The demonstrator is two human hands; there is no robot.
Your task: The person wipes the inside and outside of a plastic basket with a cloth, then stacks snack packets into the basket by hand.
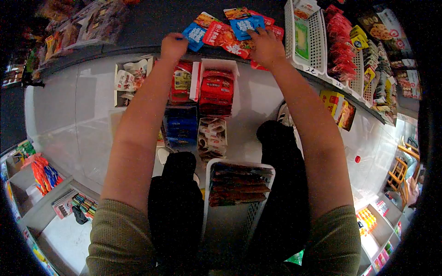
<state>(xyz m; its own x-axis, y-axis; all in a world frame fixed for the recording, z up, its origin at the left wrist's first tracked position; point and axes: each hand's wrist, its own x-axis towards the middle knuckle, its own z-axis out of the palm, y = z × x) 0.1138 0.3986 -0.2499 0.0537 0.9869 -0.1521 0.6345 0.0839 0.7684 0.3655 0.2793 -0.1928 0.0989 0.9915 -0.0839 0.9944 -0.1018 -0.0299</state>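
Observation:
On the dark shelf ahead lies a loose group of snack packets. At its left end is a blue and orange snack packet (196,35), and my left hand (174,47) has its fingers closed at that packet's left edge. A red snack packet (220,35) lies in the middle, overlapping its neighbours. Further right is a second blue packet (243,26), partly over red ones. My right hand (268,47) rests over the right side of the group, fingers spread, fingertips touching the blue packet's edge. Between my knees stands a white basket (207,216) holding several dark brown packets (237,186).
White baskets (317,43) of packets line the shelf at right. On the floor below stand an open box of red packets (216,89), a stack of blue packets (180,128) and a box of pale packets (132,80). Bagged goods (85,27) lie at the shelf's left.

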